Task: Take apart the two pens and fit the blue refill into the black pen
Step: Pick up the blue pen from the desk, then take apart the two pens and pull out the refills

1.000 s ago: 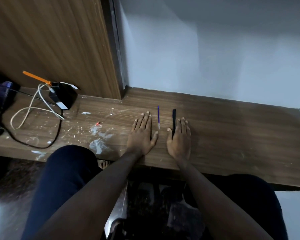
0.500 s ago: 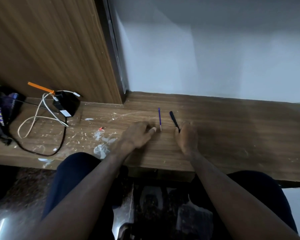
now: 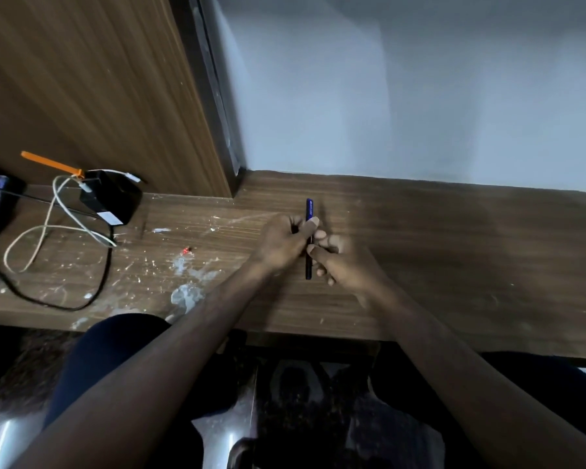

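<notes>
Change: a second ago both hands lay flat on the tabletop with the two pens lying between them; now the hands have come together at frame centre and lifted a pen.
Left hand point(image 3: 281, 243): curled closed, thumb pressed on the upper part of the blue pen.
Right hand point(image 3: 344, 262): fingers pinched on the same pen lower down, just below the left thumb.
Blue pen point(image 3: 308, 238): held roughly upright in the frame between the two hands, blue top end pointing to the wall, darker lower end showing below the fingers.
Black pen: I cannot tell where it is; only a faint dark streak shows just right of the blue pen's top.
Tabletop point(image 3: 454, 265): brown wood grain, white flecks and smears left of the hands.
Left of frame: a black adapter point(image 3: 110, 201) with a white cable point(image 3: 48, 228) looped beside it and an orange strip point(image 3: 51, 163) above it.
</notes>
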The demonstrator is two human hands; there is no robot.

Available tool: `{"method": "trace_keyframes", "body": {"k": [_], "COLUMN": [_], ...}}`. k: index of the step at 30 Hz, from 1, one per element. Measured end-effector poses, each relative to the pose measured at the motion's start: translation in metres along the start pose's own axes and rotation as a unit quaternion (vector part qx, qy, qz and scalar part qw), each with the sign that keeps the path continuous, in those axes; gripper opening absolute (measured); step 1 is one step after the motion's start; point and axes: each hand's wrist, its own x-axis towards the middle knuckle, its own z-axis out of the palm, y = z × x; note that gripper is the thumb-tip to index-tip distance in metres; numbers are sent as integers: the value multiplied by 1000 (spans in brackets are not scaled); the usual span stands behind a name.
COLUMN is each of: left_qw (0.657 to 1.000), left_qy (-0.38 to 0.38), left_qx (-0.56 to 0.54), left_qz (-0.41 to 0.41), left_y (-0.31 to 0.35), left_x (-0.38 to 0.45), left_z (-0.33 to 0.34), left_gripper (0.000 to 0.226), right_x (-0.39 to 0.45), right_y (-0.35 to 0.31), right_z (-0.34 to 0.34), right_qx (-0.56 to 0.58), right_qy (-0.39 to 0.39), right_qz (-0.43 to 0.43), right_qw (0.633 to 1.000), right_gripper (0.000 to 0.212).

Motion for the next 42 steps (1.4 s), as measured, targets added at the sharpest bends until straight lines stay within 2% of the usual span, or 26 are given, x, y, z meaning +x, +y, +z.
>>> {"method": "trace_keyframes", "body": {"k": [3,7,9,13,18,27,30,32,34,36,38,42], "left_qw": [998,987,981,949,952,942,958,968,982,992,995,998], "left_qy": [15,-4,-25,-16,-2,6,2,-6,-14,-18,-4,38], "left_qx": [36,112,137,248,250,262,240,231,184,128,98,32], "left_qz": [43,113,138,192,178,208,154,100,49,4,-27,-41], "left_y": [-1,6,8,5,3,1,1,-1,-2,-5,-9,-17], "left_x": [-2,-9,-14,-16,-16,-14,-13,-9,-4,-1,2,9], "left_z": [-4,-6,-2,10,14,17,16,14,10,5,3,3], "left_gripper": [34,31,33,24,28,28,30,25,26,33,33,20], "right_x": [2,7,12,23,29,37,41,44,48,50,50,54], "right_y": [-10,-13,-14,-10,-8,0,-2,-2,2,11,18,37], "right_z": [-12,-29,-29,-22,-17,-23,-28,-35,-44,-50,-48,-38], "right_qx": [-92,-69,-34,41,190,220,262,282,213,39,-115,-211], "right_qy": [21,106,102,89,44,44,55,93,134,165,171,146], "right_qz": [-47,-65,-60,-22,22,47,49,33,7,-36,-66,-41], "right_qw": [994,990,992,995,981,973,962,954,968,985,976,966], "right_gripper": [22,23,20,22,19,17,26,20,16,15,15,19]}}
